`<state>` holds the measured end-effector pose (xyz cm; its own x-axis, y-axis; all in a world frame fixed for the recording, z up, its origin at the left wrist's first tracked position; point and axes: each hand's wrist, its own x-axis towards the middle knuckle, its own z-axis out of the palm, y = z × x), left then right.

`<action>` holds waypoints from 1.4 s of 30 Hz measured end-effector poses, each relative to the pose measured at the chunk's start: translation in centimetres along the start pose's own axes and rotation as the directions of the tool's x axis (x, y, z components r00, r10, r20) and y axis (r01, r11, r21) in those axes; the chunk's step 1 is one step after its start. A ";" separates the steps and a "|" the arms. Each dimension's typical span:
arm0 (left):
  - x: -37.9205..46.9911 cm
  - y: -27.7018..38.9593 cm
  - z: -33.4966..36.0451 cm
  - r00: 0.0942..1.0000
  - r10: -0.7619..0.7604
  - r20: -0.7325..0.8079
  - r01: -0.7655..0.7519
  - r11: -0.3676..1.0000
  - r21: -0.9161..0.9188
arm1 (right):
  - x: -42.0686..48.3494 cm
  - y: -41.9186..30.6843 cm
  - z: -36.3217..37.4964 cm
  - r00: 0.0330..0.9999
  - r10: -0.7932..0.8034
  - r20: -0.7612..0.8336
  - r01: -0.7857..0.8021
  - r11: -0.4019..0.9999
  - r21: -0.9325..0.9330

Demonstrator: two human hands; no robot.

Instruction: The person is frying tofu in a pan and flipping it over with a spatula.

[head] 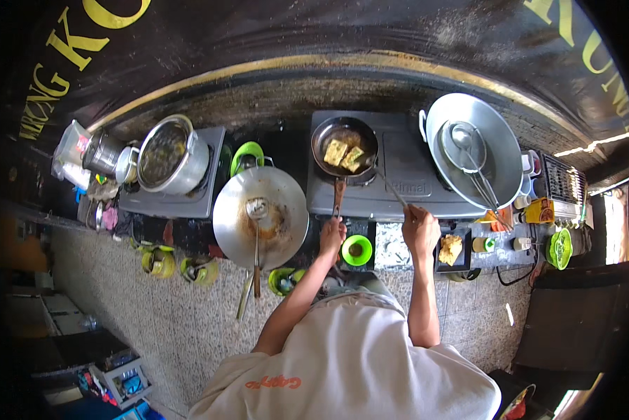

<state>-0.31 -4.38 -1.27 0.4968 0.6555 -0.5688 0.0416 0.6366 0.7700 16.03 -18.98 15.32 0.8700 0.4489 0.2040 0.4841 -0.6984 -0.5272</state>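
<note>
A dark frying pan (324, 132) sits on the gas stove, with browned, folded food pieces (335, 152) in it. My left hand (333, 236) is closed around the end of the pan's brown handle (339, 195). In my right hand (420, 230) is a thin metal utensil (393, 189); its far end reaches the pan's right side, and its tip is hard to make out. Below the pan, between my hands, stands a green bowl (356, 250) with something dark inside. A dark square plate (466, 252) right of my right hand holds fried food (450, 249).
Left of the pan is a large wok (230, 210) with a ladle in it. A lidded pot (191, 176) stands farther left. At the right, a big aluminium basin (509, 142) holds a strainer and ladle. Seasoning jars (483, 244) and a green basket (560, 249) are at the far right.
</note>
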 end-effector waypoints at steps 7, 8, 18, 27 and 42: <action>-1.0 -0.4 1.6 0.999 0.027 -0.021 -0.028 0.999 -0.039 | 0.4 2.2 -0.2 0.998 0.064 -0.030 -0.058 0.986 0.159; -1.2 -0.5 1.8 0.999 0.054 0.011 -0.053 0.998 -0.027 | 0.3 2.7 0.1 0.995 0.094 -0.029 -0.087 0.977 0.194; -0.9 -1.8 2.0 0.996 0.074 0.057 -0.072 0.997 -0.032 | -0.7 3.6 1.0 0.984 0.174 0.044 -0.176 0.888 0.426; -0.6 -2.5 1.5 0.992 0.109 0.070 -0.112 0.993 0.036 | -0.5 2.7 1.4 0.985 0.139 0.098 -0.168 0.882 0.439; 0.5 -2.9 2.0 0.984 0.109 0.138 -0.121 0.989 0.083 | -1.8 3.6 1.4 0.985 0.124 0.121 -0.164 0.892 0.420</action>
<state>1.51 -6.73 -3.24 0.6135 0.6584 -0.4361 0.0532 0.5165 0.8546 16.06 -21.56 11.90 0.9053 0.4232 0.0360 0.2500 -0.4624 -0.8507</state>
